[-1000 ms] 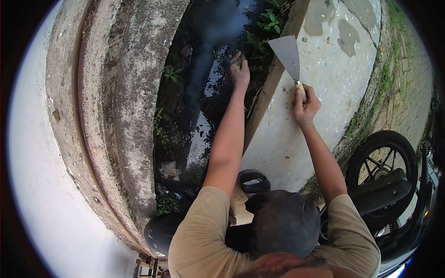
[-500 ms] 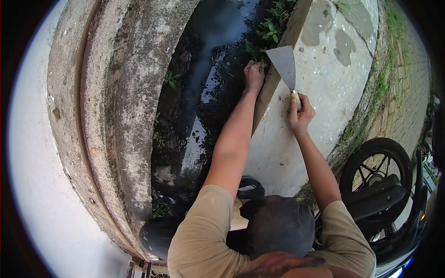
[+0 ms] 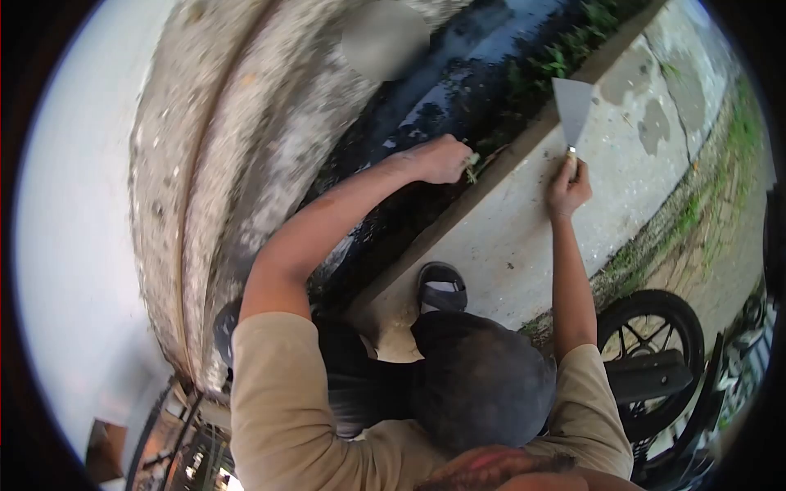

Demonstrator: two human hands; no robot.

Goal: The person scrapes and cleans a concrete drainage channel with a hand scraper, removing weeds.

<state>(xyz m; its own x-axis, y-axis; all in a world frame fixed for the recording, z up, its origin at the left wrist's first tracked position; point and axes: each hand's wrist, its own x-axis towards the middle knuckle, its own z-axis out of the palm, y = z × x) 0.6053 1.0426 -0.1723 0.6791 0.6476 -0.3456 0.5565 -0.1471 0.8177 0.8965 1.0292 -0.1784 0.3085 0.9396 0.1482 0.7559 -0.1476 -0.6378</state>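
Observation:
My left hand is closed over the dark ditch, close to its concrete edge. A small sprig of weed sticks out of its fingers; the rest is hidden in the fist. My right hand grips a putty knife by its handle, above the pale concrete slab. The wide triangular metal blade points up and away from me. Green weeds grow along the ditch wall beyond both hands.
Dark water lies in the ditch. A rough concrete ledge and white wall run along the left. My sandalled foot rests on the slab. A motorcycle wheel stands at right, near a grassy strip.
My left hand has come back from the ditch wall, with a weed sprig now showing in its fingers. The putty knife stays in my right hand. The view has turned and shifted.

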